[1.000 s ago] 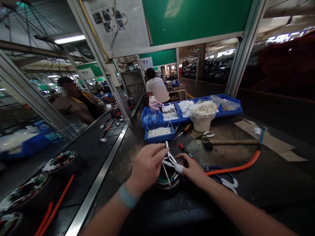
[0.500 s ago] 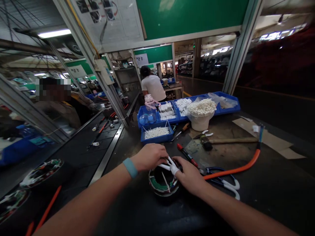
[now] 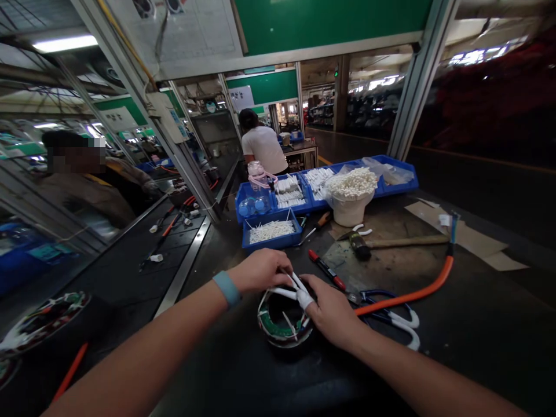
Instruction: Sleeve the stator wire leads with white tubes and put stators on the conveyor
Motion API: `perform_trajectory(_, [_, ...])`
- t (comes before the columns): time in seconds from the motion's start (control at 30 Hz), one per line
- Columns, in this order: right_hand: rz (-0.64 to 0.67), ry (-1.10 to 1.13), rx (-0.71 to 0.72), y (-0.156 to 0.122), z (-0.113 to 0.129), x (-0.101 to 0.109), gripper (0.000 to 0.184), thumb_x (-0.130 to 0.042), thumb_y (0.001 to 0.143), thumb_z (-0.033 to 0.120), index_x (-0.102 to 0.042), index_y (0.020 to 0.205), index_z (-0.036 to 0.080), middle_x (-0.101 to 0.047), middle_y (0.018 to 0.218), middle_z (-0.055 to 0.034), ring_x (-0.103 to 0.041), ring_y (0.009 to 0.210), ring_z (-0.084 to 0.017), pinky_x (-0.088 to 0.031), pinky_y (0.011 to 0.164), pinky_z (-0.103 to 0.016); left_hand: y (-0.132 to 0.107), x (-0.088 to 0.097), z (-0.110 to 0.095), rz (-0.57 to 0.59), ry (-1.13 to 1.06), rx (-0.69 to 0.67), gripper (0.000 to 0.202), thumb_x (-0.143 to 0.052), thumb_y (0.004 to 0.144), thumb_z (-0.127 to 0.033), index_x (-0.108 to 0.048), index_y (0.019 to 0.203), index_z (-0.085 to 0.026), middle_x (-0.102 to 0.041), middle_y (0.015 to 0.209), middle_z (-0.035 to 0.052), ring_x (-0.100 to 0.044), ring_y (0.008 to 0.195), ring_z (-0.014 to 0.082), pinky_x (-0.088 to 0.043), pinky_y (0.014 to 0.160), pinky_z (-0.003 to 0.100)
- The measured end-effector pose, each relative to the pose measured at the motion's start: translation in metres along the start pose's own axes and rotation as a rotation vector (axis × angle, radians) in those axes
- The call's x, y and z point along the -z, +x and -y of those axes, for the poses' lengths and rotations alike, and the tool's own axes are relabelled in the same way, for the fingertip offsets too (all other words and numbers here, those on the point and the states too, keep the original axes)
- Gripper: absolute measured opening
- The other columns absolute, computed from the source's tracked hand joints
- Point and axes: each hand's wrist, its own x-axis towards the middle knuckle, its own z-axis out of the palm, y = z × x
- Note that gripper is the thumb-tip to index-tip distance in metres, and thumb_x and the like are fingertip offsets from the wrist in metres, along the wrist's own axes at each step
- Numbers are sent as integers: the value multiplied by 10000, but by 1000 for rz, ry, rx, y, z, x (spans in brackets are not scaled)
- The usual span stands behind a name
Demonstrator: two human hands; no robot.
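1. work piece: one ring [image 3: 274,331], flat on the table [image 3: 365,370]; all places below are taken from it. one white stick [image 3: 288,323] lies aslant across its opening.
2. left hand [image 3: 260,270]: at the ring's far edge; fingers bent and nearly closed, appearing to pinch the tubes [image 3: 284,293]. fingertips are partly hidden.
3. right hand [image 3: 333,311]: at the ring's right edge; thumb and fingers drawn together on the tubes where they meet.
4. tubes: white, over the ring's far side; about three in sight, exact number hidden by fingers.
5. step in hand, as judged: bringing the tubes together at the ring's edge. the next move, as judged, calls for a steady right-hand hold while the left guides the tubes, leaving the white stick undisturbed.
6. tools: one pair of pliers [image 3: 411,320] right of the ring; one marker [image 3: 326,270] and one hammer [image 3: 402,241] beyond it to the right; one screwdriver [image 3: 323,219] farther beyond.
7. cable [image 3: 421,293]: one, orange, extending right of the ring.
8. stock, beyond the ring: one tray [image 3: 278,241] and one tub [image 3: 350,213], both filled with white sticks too many to count; one row of bins [image 3: 393,184] behind.
9. belt [image 3: 130,281], left of the ring: one spare ring [image 3: 46,324] mostly in view, part of another nearer.
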Motion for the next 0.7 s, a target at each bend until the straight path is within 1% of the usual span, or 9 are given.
perform_trajectory(0.17, [3, -56, 2, -1, 2, 0, 415, -399, 797, 166, -486, 1201, 192, -598, 1159, -83, -575, 1020, -236, -399, 839, -330, 7, -2, -5, -11, 32, -25, 77, -705, 734, -220, -679, 804, -202, -652, 788, -14, -610, 745, 137, -440, 651, 196])
perform_trajectory(0.27, [1, -42, 5, -3, 4, 1, 384, -399, 838, 214, -479, 1213, 186, -606, 1148, -91, -571, 1039, -242, -397, 852, -336, -4, 0, -18, -101, 76, 10, 164, -670, 761, -208, -654, 923, -193, -646, 966, 32, -601, 896, 177, -460, 777, 259])
perform_trajectory(0.33, [3, -28, -1, -4, 3, 2, 376, -400, 863, 256, -474, 1224, 183, -605, 1161, -96, -565, 1061, -248, -396, 866, -345, -20, -1, -32, -288, 83, 75, 280, -630, 789, -201, -601, 1067, -183, -604, 1112, 73, -562, 1020, 203, -445, 869, 314])
perform_trajectory(0.4, [6, -9, 8, -4, 1, 2, 374, -404, 875, 281, -474, 1233, 195, -599, 1184, -87, -561, 1074, -244, -395, 875, -343, -40, -8, -52, -559, 64, 130, 280, -549, 839, -188, -563, 1119, -181, -610, 1104, 77, -563, 1017, 194, -448, 873, 325])
perform_trajectory(0.43, [2, 0, 16, -4, 0, 3, 368, -398, 885, 293, -476, 1234, 204, -595, 1194, -80, -558, 1081, -241, -393, 881, -342, -49, -14, -63, -669, 55, 136, 229, -496, 867, -185, -576, 1082, -185, -636, 1026, 63, -586, 945, 180, -463, 835, 315])
perform_trajectory(0.47, [-3, 8, 22, -3, -1, 3, 360, -384, 898, 311, -483, 1229, 209, -595, 1195, -76, -556, 1085, -238, -391, 887, -341, -58, -22, -74, -715, 69, 109, 185, -465, 879, -191, -602, 1002, -193, -654, 929, 47, -601, 856, 173, -474, 782, 310])
perform_trajectory(0.53, [-14, 21, 21, -1, -2, 3, 351, -335, 925, 356, -508, 1192, 208, -610, 1165, -77, -562, 1072, -236, -393, 885, -346, -70, -45, -93, -641, 152, 122, 170, -491, 862, -248, -616, 962, -191, -658, 868, 53, -600, 788, 204, -482, 722, 342])
perform_trajectory(0.6, [-21, 24, 13, -1, -2, 2, 356, -304, 935, 374, -529, 1147, 198, -628, 1119, -84, -577, 1037, -236, -406, 867, -353, -72, -70, -103, -615, 224, 154, 262, -529, 840, -329, -599, 1030, -163, -656, 912, 92, -598, 837, 253, -482, 757, 403])
perform_trajectory(0.7, [-40, 28, 32, -1, -3, -1, 333, -325, 924, 345, -542, 1122, 190, -632, 1100, -94, -590, 1002, -239, -425, 845, -370, -62, -103, -103, -753, 258, 171, 307, -523, 854, -379, -576, 1030, -133, -649, 854, 103, -587, 757, 245, -469, 697, 395])
